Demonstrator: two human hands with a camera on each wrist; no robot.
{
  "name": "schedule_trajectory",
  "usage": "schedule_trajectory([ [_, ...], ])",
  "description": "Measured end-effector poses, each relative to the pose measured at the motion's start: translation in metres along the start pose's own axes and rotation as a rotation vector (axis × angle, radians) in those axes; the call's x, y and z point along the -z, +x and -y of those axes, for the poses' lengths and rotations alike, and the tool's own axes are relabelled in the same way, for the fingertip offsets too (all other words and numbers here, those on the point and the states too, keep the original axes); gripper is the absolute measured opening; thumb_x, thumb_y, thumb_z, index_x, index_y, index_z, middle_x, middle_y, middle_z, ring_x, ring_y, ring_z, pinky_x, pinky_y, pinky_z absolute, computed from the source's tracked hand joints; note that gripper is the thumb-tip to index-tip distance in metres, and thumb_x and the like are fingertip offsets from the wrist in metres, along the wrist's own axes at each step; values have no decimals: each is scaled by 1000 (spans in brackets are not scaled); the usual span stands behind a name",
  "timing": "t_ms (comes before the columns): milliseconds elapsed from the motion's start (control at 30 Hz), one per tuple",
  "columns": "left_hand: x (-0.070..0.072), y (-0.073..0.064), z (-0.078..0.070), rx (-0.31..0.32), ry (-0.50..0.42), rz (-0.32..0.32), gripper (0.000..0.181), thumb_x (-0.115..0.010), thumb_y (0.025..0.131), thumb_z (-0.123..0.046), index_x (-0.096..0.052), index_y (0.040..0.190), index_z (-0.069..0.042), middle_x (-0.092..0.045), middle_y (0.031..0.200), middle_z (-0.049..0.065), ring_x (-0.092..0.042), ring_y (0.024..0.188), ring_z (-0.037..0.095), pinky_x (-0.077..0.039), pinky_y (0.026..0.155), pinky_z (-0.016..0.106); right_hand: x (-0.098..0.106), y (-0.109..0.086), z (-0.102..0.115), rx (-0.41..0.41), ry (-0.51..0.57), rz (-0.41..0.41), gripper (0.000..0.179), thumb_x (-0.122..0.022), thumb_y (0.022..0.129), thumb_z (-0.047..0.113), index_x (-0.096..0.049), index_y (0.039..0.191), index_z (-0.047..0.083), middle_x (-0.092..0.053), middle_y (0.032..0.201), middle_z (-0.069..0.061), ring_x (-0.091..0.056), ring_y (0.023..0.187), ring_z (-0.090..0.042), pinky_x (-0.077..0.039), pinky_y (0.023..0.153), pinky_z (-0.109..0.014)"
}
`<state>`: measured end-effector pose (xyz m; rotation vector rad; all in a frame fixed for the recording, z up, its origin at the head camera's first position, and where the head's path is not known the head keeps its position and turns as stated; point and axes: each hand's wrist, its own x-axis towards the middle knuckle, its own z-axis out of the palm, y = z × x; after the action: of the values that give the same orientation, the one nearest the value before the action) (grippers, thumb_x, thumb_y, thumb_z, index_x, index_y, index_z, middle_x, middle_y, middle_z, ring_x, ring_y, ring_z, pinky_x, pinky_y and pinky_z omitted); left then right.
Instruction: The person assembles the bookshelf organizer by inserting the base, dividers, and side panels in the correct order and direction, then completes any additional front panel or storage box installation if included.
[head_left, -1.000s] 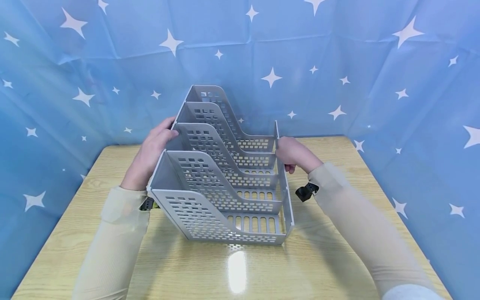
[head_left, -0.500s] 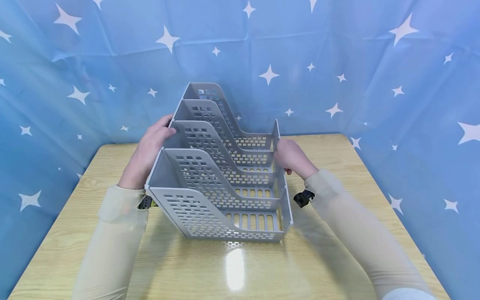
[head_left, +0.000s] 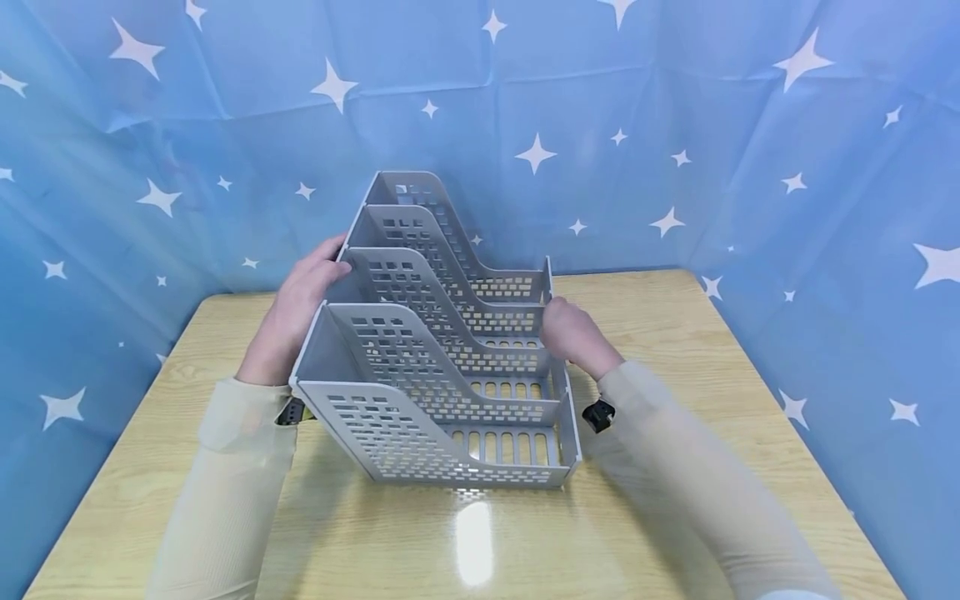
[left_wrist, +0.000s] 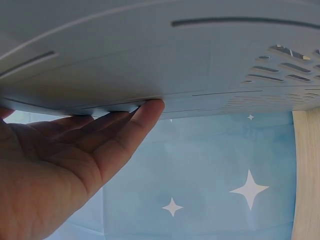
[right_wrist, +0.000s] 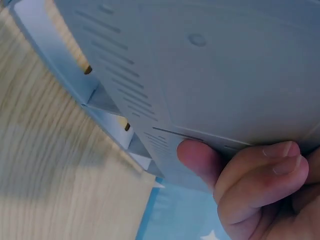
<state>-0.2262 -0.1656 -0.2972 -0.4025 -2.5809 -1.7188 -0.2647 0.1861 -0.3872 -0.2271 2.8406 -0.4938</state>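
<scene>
A grey plastic file rack with several upright slots stands on the table, its tall back panel to the left and low front panel to the right. My left hand holds the tall back panel, with the thumb at its top edge. In the left wrist view the fingers of that hand press flat along the panel's outer face. My right hand grips the front panel near its far half. In the right wrist view, one fingertip of the right hand touches the panel's outer face beside several curled fingers.
The rack rests on a light wood table. A blue curtain with white stars hangs behind and on both sides. A small black device sits at the right wrist, and another at the left.
My right hand has slid along the front panel toward me. The panel's far end has dropped and sits closer to the dividers. The left hand keeps its place.
</scene>
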Motion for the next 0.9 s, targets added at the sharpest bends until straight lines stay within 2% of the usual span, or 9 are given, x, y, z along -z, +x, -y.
schedule_trajectory([
  [167,0,0,3,-6,-13,13,52,-38,107,-25,-43,158,-19,-55,144,11,-51,125,23,-36,106,34,-9,1,-2,-20,-24,-6,46,-41,103,4,-35,136,-28,-57,91,-22,-48,63,-23,-44,56,-36],
  [267,0,-1,3,-1,-19,20,51,-38,107,-26,-44,158,-19,-57,142,12,-54,120,22,-39,103,31,-15,2,-4,-21,-23,-8,45,-40,105,8,-36,135,-27,-56,84,-17,-49,62,-23,-44,55,-35],
  [400,1,-1,1,-3,-27,35,52,-37,107,-27,-43,158,-22,-57,142,11,-55,119,23,-40,102,34,-20,4,-7,-28,14,-32,48,-34,112,23,-44,127,-22,-50,70,-8,-48,55,-20,-42,52,-34],
  [467,1,-1,0,-10,-28,39,52,-36,107,-26,-42,159,-22,-57,142,11,-56,119,23,-41,101,34,-22,5,-8,-33,44,-50,56,-30,114,32,-45,126,-20,-49,67,-7,-48,53,-21,-42,51,-35],
  [567,1,0,0,-24,-28,45,52,-35,107,-24,-43,158,-20,-57,142,12,-55,119,23,-42,101,33,-24,6,-10,-42,65,-54,65,-28,114,40,-42,131,-21,-49,66,-7,-48,53,-22,-42,53,-38],
  [833,0,1,1,-37,-36,48,52,-36,107,-22,-43,158,-19,-58,142,11,-56,118,21,-41,101,31,-28,6,-15,-38,74,-25,75,-25,113,46,-30,143,-23,-48,64,-7,-47,52,-23,-42,54,-39],
  [900,1,0,1,-40,-20,42,52,-36,107,-23,-44,158,-18,-58,142,11,-55,119,22,-40,102,32,-29,7,-16,-34,76,-19,78,-25,113,48,-26,146,-23,-50,66,-9,-50,55,-25,-44,58,-42],
])
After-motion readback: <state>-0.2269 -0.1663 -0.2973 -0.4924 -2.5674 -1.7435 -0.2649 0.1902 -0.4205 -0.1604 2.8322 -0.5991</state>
